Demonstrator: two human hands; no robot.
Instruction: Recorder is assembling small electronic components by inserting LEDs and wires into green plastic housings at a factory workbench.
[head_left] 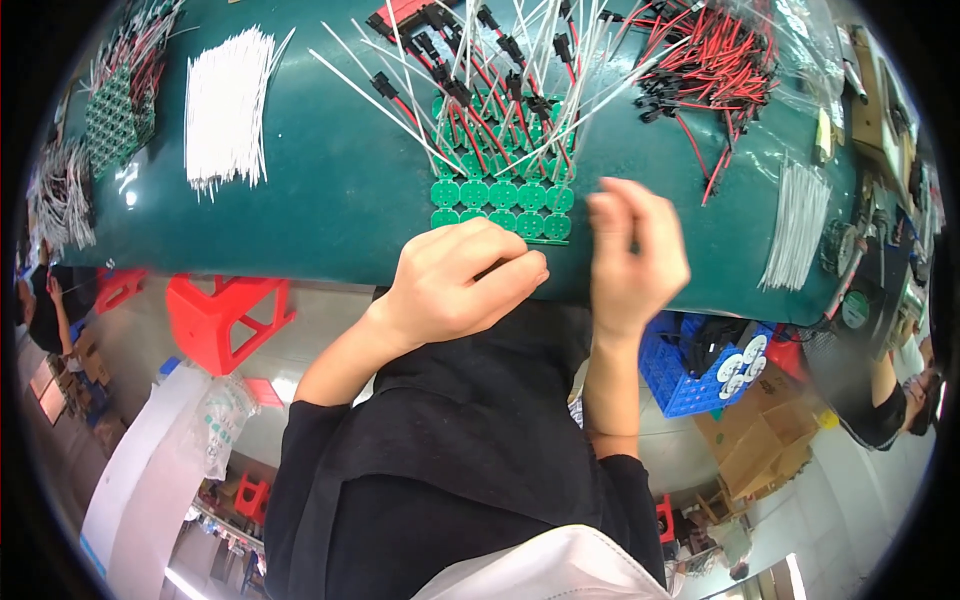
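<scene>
Green PCB panel x1, 5 boards across, mid-table; far rows hidden by leads, too many to count, near edge partly by L hand. L curled, tips hidden, grip can't tell; R hand blurred, fingers bent, ditto. Also 1 white wire pile L, 1 red/blk heap R.

Bare forearms angled up-frame.
I see the left hand curled, back upward, near centre; the right hand, right of centre, crooked, motion-blurred.
</scene>
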